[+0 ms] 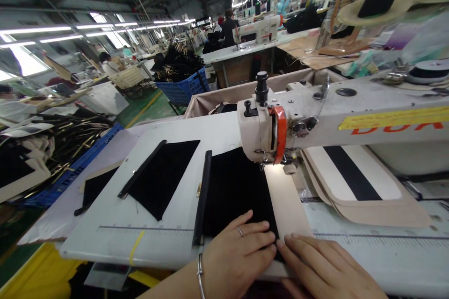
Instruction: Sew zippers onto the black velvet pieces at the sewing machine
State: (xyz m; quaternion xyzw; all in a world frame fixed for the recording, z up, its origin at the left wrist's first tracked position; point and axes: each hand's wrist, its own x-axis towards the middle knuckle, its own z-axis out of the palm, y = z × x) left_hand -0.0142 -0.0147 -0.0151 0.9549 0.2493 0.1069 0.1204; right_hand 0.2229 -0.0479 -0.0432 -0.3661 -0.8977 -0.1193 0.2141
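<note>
The white surface (115, 229) runs wide under everything, and the sewing machine (315, 117) stretches in from the right, its head over the work. Below that head lies the black fabric panel (235, 191), with a beige strip (286, 203) against its right edge. A second black panel (163, 175) lies apart to the left. My left grip (238, 252) rests flat on the black panel's near edge, fingers stretched out, pinching nothing. My right grip (326, 268) lies equally flat at the strip's near end, its fingertips just beside the left's. A ring (239, 231) sits on one left finger.
</note>
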